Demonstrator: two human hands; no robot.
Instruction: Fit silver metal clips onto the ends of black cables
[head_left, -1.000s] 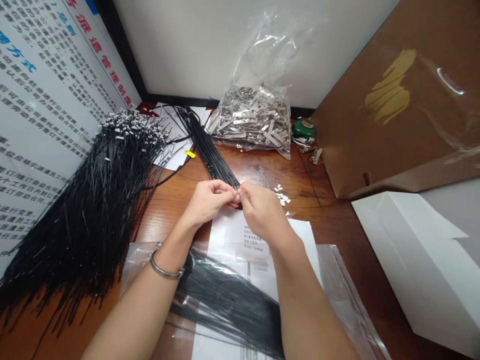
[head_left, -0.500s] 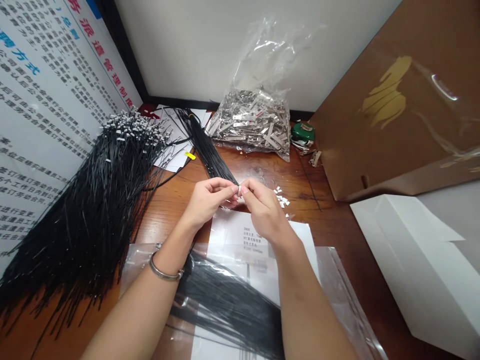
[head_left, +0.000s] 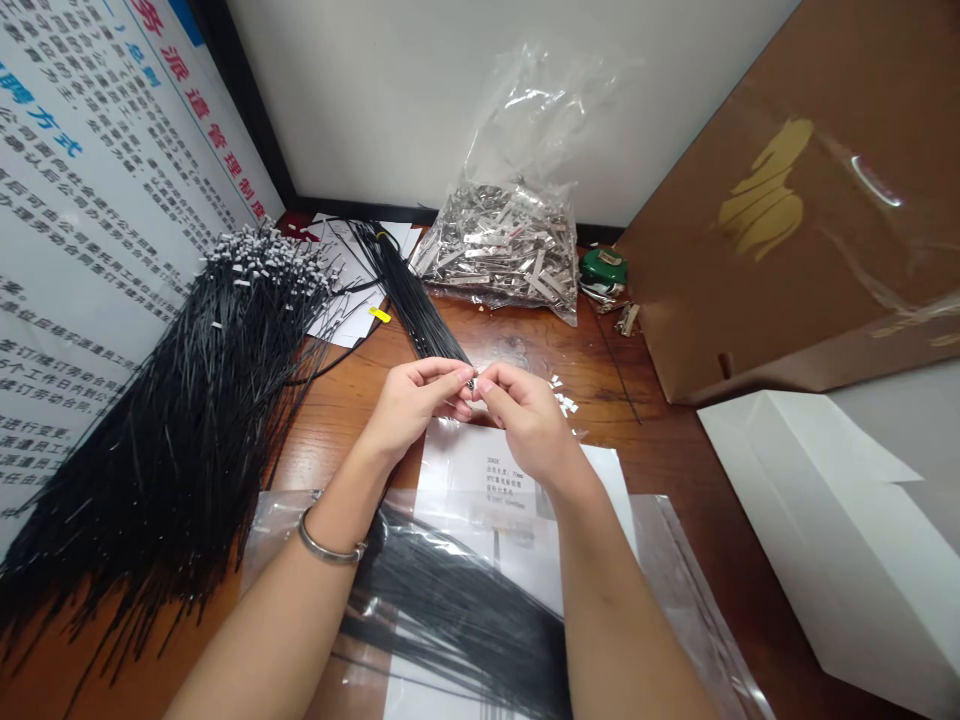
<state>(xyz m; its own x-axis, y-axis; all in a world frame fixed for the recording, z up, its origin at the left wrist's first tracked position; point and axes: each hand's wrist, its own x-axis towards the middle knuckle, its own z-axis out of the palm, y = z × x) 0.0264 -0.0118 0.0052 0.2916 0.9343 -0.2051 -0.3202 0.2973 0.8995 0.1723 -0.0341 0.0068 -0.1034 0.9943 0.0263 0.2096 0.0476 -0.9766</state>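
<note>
My left hand [head_left: 420,400] and my right hand [head_left: 525,415] meet fingertip to fingertip in the middle of the view. Both are pinched around something tiny and dark with a pale part, too small to name. Just behind them lies a tied bundle of black wires [head_left: 424,315], its near end reaching my fingers. Small white pieces [head_left: 564,402] are scattered right of my right hand. Under my wrists are a printed sheet [head_left: 457,460] and a clear bag holding more black wires [head_left: 465,580].
A large heap of black wires with white tags [head_left: 172,430] fills the left side. At the back stand a clear bag of metal strips [head_left: 510,245] and a green tape measure [head_left: 604,266]. A brown box [head_left: 787,200] and a white box [head_left: 817,520] are at the right.
The pale piece between my fingertips shows less, and a dark bit is now visible there. My hands have barely moved. The view has shifted slightly.
</note>
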